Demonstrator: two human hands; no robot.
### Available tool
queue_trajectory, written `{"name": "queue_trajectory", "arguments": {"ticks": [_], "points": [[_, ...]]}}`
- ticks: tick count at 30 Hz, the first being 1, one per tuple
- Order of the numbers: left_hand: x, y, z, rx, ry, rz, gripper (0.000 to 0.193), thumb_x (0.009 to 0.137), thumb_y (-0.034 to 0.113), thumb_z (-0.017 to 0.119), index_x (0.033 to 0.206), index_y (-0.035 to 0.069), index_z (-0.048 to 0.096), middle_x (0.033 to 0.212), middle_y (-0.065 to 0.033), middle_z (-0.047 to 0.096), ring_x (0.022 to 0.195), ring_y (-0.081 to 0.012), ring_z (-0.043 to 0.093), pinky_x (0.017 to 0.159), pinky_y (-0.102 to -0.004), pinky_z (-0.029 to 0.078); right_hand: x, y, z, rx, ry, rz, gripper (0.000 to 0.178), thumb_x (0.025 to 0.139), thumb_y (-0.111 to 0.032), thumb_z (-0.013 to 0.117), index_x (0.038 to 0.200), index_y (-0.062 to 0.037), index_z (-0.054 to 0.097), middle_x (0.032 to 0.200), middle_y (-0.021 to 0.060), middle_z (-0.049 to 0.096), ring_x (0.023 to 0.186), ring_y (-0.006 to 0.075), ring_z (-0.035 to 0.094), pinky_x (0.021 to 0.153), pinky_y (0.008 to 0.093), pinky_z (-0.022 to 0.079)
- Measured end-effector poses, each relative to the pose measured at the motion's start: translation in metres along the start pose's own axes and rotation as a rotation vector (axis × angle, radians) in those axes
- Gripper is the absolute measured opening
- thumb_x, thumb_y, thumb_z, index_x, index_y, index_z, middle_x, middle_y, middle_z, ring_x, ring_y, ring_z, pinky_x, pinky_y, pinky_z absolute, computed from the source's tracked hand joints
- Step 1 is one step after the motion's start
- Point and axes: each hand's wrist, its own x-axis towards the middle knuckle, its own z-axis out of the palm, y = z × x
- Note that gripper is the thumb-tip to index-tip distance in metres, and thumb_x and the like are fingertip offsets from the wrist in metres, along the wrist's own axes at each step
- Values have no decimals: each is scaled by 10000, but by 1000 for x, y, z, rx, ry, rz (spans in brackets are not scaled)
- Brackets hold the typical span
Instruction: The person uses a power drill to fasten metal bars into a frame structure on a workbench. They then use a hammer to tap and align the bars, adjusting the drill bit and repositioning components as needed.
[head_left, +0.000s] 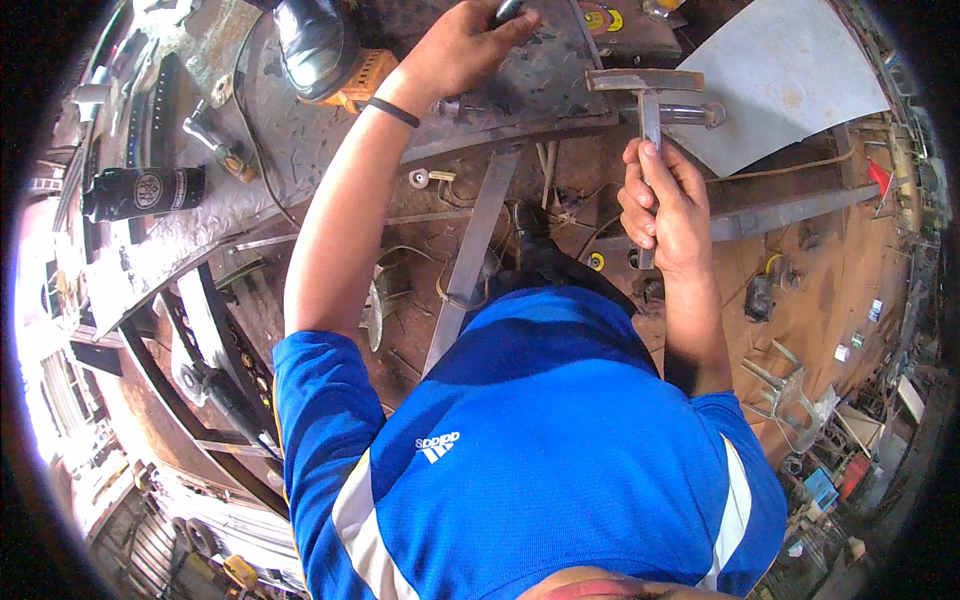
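Observation:
My left hand (pixel 470 50) reaches over the dark metal tabletop (pixel 440 165) at the upper edge of the view. Its fingers curl around a dark, shiny, rounded piece (pixel 508 11), mostly cut off by the edge, so its kind cannot be made out. My right hand (pixel 672 205) grips the shank of a T-shaped metal piece (pixel 650 112) and holds it upright, with the worn crossbar at the far end. Behind that crossbar lies a shiny cylindrical metal part (pixel 692 115). Beside my left wrist sits an orange-yellow power tool (pixel 365 80) with a glossy black body (pixel 312 45).
A black cylindrical container (pixel 145 193), a hand tool (pixel 218 145) and a cable (pixel 240 90) lie on the left tabletop. At right are a pale sheet (pixel 780 85) and a long metal bar (pixel 790 213). A small stool (pixel 790 400) stands on the brown floor.

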Motion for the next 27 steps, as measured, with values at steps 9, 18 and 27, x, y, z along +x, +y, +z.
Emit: {"name": "queue_trajectory", "arguments": {"ticks": [9,18,27], "points": [[-17,-6,6,-282,68,77,311,1053,275,582,819,70,573,680,59,484,614,-55,420,533,-277,347,4,4,1,9,-3,11,261,1063,-319,560,1005,-65,565,651,-54,423,425,25,366,344,206,295],[-29,-8,5,-461,114,19,289,1050,263,595,816,98,558,672,61,494,580,-49,429,515,-249,330,9,-3,8,-11,-32,15,275,1058,-341,566,979,-79,551,647,-56,423,430,26,370,350,209,293],[-34,3,21,90,262,291,351,883,272,784,717,11,619,591,11,517,572,-56,433,494,-287,369,19,-71,19,-453,-4,-370,426,1047,-477,540,857,-98,493,572,-49,404,435,44,412,376,229,316]]}}
